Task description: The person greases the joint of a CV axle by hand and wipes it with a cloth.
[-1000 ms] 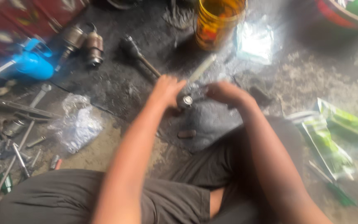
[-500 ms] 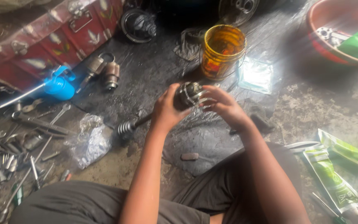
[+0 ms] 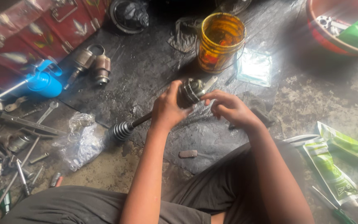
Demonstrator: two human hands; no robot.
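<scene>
While your left hand (image 3: 167,110) is now gripping the drive shaft (image 3: 146,120) raised off the oily floor (image 3: 146,70), your right hand (image 3: 228,108) is pinching its joint end (image 3: 190,91), steadier than a second ago.

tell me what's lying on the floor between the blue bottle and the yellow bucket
In the head view, two greasy metal joint parts lie side by side on the dark floor between the blue bottle and the yellow bucket, nearer the bottle.
</scene>
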